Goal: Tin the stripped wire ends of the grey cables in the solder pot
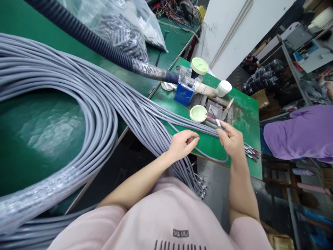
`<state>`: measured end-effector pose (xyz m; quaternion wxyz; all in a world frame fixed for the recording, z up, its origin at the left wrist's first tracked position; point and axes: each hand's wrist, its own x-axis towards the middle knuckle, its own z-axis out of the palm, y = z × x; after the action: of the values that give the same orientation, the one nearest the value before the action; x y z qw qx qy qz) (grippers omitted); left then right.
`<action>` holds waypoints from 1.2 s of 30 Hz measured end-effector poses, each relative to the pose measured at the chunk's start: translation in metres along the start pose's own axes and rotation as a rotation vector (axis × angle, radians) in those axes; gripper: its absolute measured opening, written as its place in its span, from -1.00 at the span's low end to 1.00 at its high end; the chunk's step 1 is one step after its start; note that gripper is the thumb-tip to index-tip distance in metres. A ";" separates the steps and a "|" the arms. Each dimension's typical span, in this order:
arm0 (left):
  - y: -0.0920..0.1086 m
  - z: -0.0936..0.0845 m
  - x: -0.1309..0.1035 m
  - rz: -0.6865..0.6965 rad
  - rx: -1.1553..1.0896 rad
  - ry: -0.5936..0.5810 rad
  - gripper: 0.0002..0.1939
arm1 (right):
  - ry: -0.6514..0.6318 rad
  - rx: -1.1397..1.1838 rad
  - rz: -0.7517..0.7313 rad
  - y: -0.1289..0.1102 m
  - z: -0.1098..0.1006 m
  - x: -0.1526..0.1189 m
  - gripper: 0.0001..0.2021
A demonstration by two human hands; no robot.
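Note:
My right hand (231,139) is closed in a pinch on a grey cable (220,125) near its end. A white sleeve or label sits there, and thin dark and reddish wires fan out at the rim of a pale green cup (198,114). From this hand the cable loops down along the table edge towards my left hand (184,144). That hand's fingers are curled, thumb near forefinger; whatever they may hold is hidden. Beneath and beside both hands runs a bundle of grey cables (148,118), with stripped coloured wire ends (252,152) right of my right wrist.
A large cable coil (101,114) covers the left table. A ribbed black hose (104,48) crosses to a blue box (183,93). Nearby are a white jar (224,88), a soiled metal tray (214,107) and a blade-like tool (228,109). A person in purple (299,133) is at right.

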<state>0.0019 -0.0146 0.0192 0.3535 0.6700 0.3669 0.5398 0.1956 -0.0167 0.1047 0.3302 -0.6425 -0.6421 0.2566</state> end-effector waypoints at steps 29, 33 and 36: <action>-0.002 0.001 0.001 0.060 0.085 -0.109 -0.86 | -0.482 -1.106 -0.114 -0.049 0.021 0.091 -0.64; -0.003 0.002 0.000 0.067 0.089 -0.123 -0.85 | -0.494 -1.142 -0.144 -0.056 0.025 0.090 -0.64; -0.004 0.002 0.000 0.073 0.098 -0.125 -0.85 | -0.495 -1.157 -0.159 -0.060 0.029 0.090 -0.65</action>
<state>0.0034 -0.0128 0.0155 0.3227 0.7320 0.3454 0.4907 0.1383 0.0734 0.1396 -0.2109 -0.5891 -0.7799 -0.0163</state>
